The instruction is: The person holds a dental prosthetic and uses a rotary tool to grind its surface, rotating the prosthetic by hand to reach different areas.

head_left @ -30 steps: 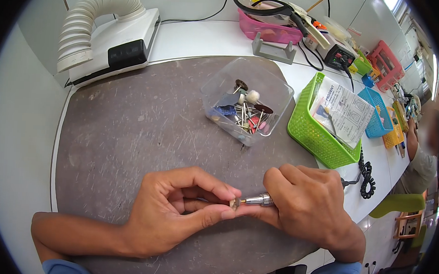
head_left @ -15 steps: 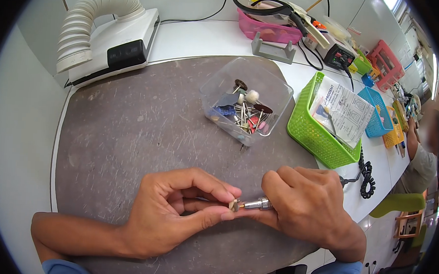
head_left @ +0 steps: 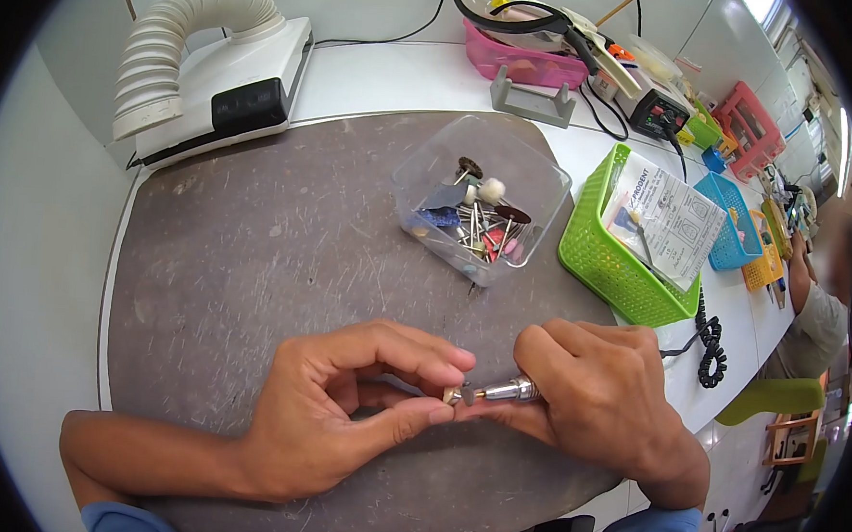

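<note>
My left hand (head_left: 356, 402) is closed, pinching a small cream-coloured, tooth-like piece (head_left: 452, 396) between thumb and fingertips. Wrapped around a metal rotary handpiece (head_left: 514, 390) is my right hand (head_left: 604, 396), its thumb stretched toward the left fingertips. On the handpiece's tip sits a small grey grinding wheel (head_left: 468, 393), right beside the piece. Much of the piece is covered by my fingers. Both hands are low over the brown work mat (head_left: 242, 285).
A clear plastic container (head_left: 421, 169) of rotary bits stands beyond my hands. To its right is a green basket (head_left: 591, 236) with a printed packet (head_left: 674, 216). A white hose unit (head_left: 204, 81) stands back left. A co-worker's sleeve (head_left: 821, 320) shows far right.
The handpiece and my right hand have shifted slightly right, so more of the grinding wheel shows. My left index finger has lifted a little from the piece.
</note>
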